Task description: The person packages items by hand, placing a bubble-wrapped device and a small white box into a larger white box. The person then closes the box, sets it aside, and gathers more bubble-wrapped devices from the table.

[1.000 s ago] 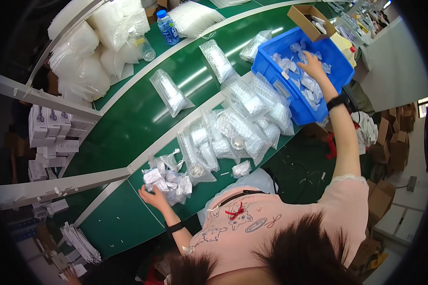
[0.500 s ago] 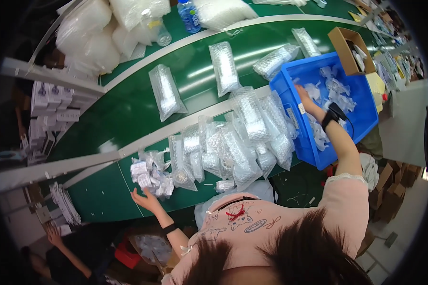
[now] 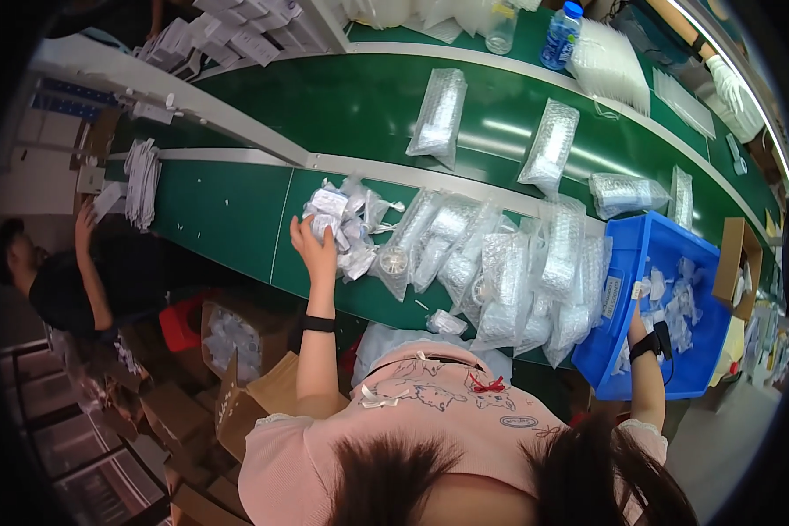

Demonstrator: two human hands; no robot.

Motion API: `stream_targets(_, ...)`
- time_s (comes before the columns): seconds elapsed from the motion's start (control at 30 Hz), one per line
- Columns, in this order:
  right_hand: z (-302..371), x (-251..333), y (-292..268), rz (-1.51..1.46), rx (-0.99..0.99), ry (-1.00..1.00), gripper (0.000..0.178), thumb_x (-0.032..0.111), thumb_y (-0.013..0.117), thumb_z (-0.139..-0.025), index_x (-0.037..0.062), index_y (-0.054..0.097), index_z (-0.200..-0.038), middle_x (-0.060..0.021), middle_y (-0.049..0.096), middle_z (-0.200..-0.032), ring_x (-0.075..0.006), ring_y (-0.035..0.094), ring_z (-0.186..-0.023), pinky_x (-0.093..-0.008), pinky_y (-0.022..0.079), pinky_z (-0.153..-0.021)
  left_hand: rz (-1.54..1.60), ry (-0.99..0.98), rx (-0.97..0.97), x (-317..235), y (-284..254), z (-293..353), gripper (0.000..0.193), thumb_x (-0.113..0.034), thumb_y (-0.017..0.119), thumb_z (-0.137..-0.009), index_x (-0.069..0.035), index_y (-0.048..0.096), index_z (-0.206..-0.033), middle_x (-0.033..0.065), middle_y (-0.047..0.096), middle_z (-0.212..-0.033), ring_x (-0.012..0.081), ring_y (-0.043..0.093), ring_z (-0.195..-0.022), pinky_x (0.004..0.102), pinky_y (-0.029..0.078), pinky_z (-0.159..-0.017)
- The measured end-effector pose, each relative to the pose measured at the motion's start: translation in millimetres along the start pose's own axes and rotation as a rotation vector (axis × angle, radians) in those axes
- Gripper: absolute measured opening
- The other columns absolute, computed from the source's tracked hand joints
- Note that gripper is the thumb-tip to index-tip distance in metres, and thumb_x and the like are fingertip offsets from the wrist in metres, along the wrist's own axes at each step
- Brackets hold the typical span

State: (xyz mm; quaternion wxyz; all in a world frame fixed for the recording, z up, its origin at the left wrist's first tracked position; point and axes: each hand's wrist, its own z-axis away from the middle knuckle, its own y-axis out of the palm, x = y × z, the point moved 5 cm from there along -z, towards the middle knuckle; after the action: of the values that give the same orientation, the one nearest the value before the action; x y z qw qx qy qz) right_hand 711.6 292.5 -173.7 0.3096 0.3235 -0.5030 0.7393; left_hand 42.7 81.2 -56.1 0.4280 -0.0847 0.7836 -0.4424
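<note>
Left hand (image 3: 318, 252), forearm toward twelve, spreads fingers wide at packets' (image 3: 329, 202) seven o'clock; right hand (image 3: 637, 324) dips into bin's (image 3: 624, 245) nine o'clock side, grip impossible to tell.

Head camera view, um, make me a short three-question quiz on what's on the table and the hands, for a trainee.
1. Choose: which hand is at the pile of small packets on the green tabletop? A) left B) right
2. True or false: the blue bin stands to the right of the heaped bubble-wrapped packs.
3. What goes around the wrist of the hand from question 1?
Key: 1. A, the left hand. 2. True. 3. A black band.
</note>
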Motion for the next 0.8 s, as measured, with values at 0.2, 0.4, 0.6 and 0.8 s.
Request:
stream_targets(0.2, -5, -16, -3, 0.155, -0.118, 0.113, 0.057, 0.018, 0.059, -0.072, 0.0028, 0.039, -0.122, -0.0175, 0.045, -0.117, -0.0309, 0.047, -0.105, -0.0364, 0.037, -0.089, 0.050, -0.164, 0.009, 37, 3, 3, 0.046, -0.019, 0.061, -0.074, -0.007, 0.044, -0.114, 0.0224, 0.025, -0.130, 0.0385, 0.025, -0.119, 0.0427, 0.023, -0.097)
stream_targets(0.4, -11, -61, -90, 0.319, -0.326, 0.253, 0.054, 0.014, 0.058, -0.072, 0.0010, 0.041, -0.121, -0.0155, 0.049, -0.112, -0.0283, 0.049, -0.103, -0.0344, 0.038, -0.087, 0.277, -0.260, 0.087, 67, 18, -11, 0.054, -0.029, 0.062, -0.074, -0.011, 0.041, -0.120, 0.0226, 0.024, -0.131, 0.0379, 0.025, -0.120, 0.0430, 0.023, -0.097)
stream_targets(0.6, 32, 56, -91, -0.329, -0.433, 0.093, 0.052, 0.003, 0.056, -0.068, 0.0004, 0.043, -0.119, -0.0093, 0.054, -0.106, -0.0215, 0.053, -0.097, -0.0314, 0.041, -0.084, 0.110, -0.181, 0.429, 78, 57, -12, 0.059, -0.034, 0.061, -0.075, -0.014, 0.038, -0.126, 0.0188, 0.032, -0.129, 0.0326, 0.026, -0.123, 0.0404, 0.023, -0.098)
stream_targets(0.8, 121, 324, -28, -0.591, -0.380, -0.066, 0.053, 0.009, 0.063, -0.065, 0.0018, 0.046, -0.115, -0.0085, 0.054, -0.105, -0.0181, 0.053, -0.095, -0.0297, 0.041, -0.083, 0.180, -0.053, 0.572, 66, 41, -38, 0.067, -0.036, 0.063, -0.072, -0.017, 0.033, -0.129, 0.0214, 0.030, -0.130, 0.0351, 0.025, -0.123, 0.0441, 0.021, -0.098)
